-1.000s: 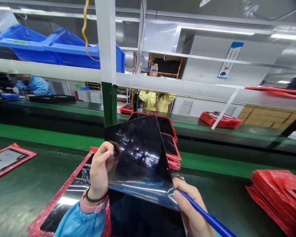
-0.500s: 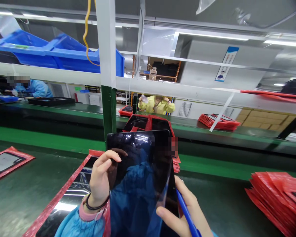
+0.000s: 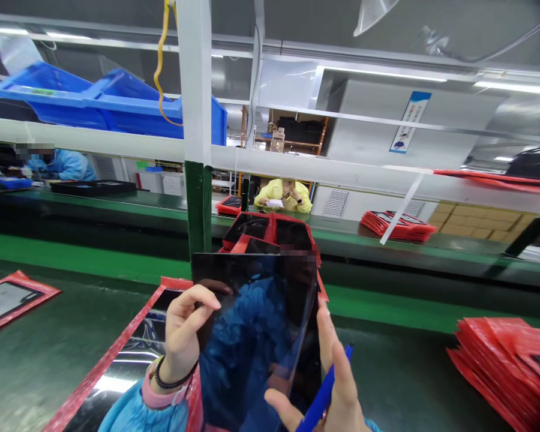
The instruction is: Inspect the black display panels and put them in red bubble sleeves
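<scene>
A glossy black screen panel [image 3: 247, 342] is tilted up in front of me, reflecting a blue sleeve. My left hand [image 3: 184, 330] grips its left edge, thumb and index finger over the front. At the lower right edge is my right hand [image 3: 337, 384], which has a blue pen [image 3: 321, 393] tucked between its fingers. Its thumb reaches over the panel's face and its fingertips are along the side. Under my left forearm lies another black panel [image 3: 130, 366] on red bubble wrap [image 3: 87, 372]. Behind the held panel are red-wrapped black panels [image 3: 292, 231].
Red bubble pouches [image 3: 504, 360] are piled on the green bench [image 3: 400, 366] at right. A red-edged grey panel [image 3: 9, 300] lies at left. A white post [image 3: 195, 84] and blue bins [image 3: 117, 105] stand ahead. Across the line sits a person in yellow [image 3: 283, 195].
The panel's top has tipped lower and away. My right hand's fingers have straightened and lifted, and the pen has swung to slant up to the right. My left hand keeps its grip.
</scene>
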`<state>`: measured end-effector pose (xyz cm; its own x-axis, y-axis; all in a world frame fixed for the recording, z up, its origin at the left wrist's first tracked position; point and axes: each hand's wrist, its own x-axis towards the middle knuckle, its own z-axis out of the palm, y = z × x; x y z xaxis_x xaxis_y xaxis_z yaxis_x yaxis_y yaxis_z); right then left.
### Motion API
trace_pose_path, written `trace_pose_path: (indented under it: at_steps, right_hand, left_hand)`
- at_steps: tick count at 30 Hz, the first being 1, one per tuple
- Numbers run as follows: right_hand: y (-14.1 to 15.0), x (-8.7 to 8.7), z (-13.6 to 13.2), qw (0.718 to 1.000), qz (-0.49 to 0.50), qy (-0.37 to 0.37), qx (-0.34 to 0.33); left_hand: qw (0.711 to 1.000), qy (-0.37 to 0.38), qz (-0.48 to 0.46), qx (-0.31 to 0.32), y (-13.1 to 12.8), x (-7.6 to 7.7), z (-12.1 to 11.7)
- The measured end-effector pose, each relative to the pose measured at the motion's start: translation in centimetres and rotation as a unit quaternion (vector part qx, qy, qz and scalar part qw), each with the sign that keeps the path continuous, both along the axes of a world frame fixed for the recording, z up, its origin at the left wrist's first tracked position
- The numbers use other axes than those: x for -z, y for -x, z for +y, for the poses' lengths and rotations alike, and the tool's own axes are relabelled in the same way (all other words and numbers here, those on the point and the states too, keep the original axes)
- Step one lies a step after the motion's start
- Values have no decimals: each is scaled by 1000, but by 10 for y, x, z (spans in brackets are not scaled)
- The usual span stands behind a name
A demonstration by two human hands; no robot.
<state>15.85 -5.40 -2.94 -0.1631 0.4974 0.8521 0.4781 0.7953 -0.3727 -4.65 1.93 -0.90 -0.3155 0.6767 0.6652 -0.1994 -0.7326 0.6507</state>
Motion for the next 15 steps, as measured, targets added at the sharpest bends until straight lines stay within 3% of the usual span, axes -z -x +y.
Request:
trace_pose_path:
  at_steps: [5, 10, 15]
  right_hand:
    - [-5, 14, 12, 990, -78, -113, 8]
    - [-11, 13, 5, 996, -56, -65, -11]
    - [-16, 7, -1, 994, -29, -99, 25]
  left_hand:
    - [998, -50, 40, 0, 2, 1, -1]
    - [995, -82, 63, -1, 5, 2, -2]
    - [989, -117, 87, -6, 9, 9, -2]
